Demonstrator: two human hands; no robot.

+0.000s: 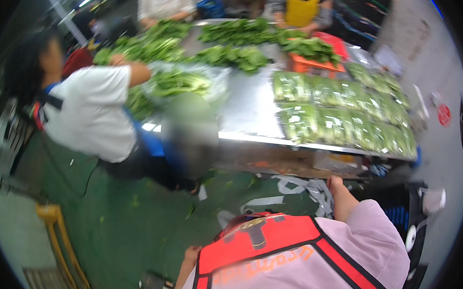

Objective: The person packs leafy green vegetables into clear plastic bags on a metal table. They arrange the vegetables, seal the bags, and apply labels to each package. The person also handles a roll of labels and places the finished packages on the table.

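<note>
My left hand [192, 253] hangs low beside my body, over the green floor, with its fingers partly hidden by my harness. My right hand [335, 182] is stretched forward, close to the lower front of a metal-topped table [249, 103]. White strips [297, 186] trail down beside that hand; whether its fingers touch them is too blurred to tell. On the table's right part, clear-wrapped packs of leafy greens [337, 122] lie in rows. Loose leafy greens [230, 57] and an open clear plastic bag of greens [184, 82] cover its far and left parts.
A co-worker in a white shirt [90, 113] leans over the table's left end. Two more people stand across it, one in a yellow apron [304, 5]. An orange crate [316, 64] holds greens. To my right is a black crate [394, 202]; a yellow metal frame [55, 226] stands left.
</note>
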